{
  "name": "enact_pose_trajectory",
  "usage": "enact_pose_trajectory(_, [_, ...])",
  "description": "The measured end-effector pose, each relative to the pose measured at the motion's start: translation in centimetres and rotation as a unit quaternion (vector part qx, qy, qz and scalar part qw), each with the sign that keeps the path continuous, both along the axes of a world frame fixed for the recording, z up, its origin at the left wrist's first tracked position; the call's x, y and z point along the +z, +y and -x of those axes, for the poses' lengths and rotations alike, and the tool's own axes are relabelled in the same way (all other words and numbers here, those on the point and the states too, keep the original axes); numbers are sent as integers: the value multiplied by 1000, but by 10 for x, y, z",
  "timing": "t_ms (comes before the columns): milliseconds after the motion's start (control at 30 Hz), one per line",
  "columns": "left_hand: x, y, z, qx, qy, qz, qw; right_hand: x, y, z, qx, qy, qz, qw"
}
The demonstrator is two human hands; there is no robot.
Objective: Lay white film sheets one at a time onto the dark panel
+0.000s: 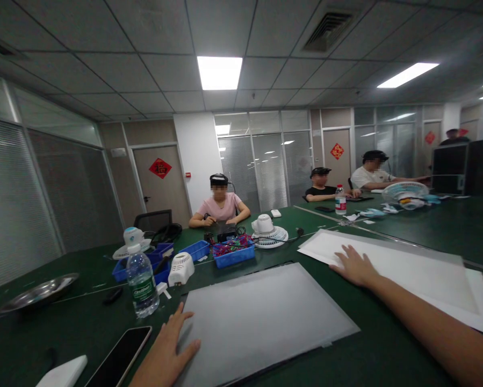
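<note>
Surface: green, spanning the full width; it bears every item listed below [340,371].
Co-worker: one person in a pink top [220,208] seated beyond the sheet, across the surface.
Paper: white, more than one leaf, overlapping unevenly [418,263]; lies to the right of the sheet, apart from it.
Sheet: grey-white, flat, directly before the wearer [261,322]; a dark edge shows beneath its near side, nature not determinable.
Tray: blue, filled with coloured wires [235,259]; beyond the sheet's far edge.
Fan: white, lying face down [271,236]; beyond the sheet, right of the tray.
Right hand: spread, grasping nothing [356,267]; laid on the paper at the end nearest the sheet.
Left hand: spread, grasping nothing [166,346]; at the sheet's left edge, fingertips over it; firm contact cannot be confirmed.
Bottle: clear, capped, upright [143,285]; left of the sheet, beyond the phone.
Phone: dark screen up [120,355]; left of the sheet, beside the left hand.
Step in hand: judged to be handling or placing of flat leaves, one hand to each.
Next move: in my judgement, any lift calls for a fingertip under an edge; any squaring, light flat pressure.
</note>
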State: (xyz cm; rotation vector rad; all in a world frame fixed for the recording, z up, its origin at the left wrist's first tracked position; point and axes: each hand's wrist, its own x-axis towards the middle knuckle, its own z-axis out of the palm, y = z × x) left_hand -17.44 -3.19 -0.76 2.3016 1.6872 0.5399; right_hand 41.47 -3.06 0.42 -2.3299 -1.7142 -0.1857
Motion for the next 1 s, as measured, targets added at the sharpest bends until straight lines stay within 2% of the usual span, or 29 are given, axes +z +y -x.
enact_pose_trajectory(100, [2, 1, 1, -12, 21, 14, 1000, -8, 2, -29, -59, 11, 44, 997])
enact_pose_trajectory(233, [6, -1, -2, -6, 20, 16, 1000, -7, 8, -30, -43, -8, 64, 997])
enact_pose_trajectory(400, [10, -3, -4, 12, 42, 18, 999, 7, 6, -1, -28, -67, 67, 995])
enact_pose_trajectory(567, [12, -5, -2, 11, 62, 17, 998, 27, -9, 55, -7, -121, 30, 992])
enact_pose_trajectory(667, [14, -7, -1, 12, 56, 16, 998, 33, -23, 105, 63, -138, 5, 988])
enact_pose_trajectory(767, [14, -8, -2, 15, 40, 17, 999, 31, -41, 156, 180, -140, 0, 974])
enact_pose_trajectory(900, [9, -4, 0, 19, -8, 23, 1000, 22, -67, 208, 331, -135, 21, 934])
enact_pose_trajectory(1000, [4, 2, 1, 24, -36, 28, 999, 18, -84, 228, 442, -82, 20, 893])
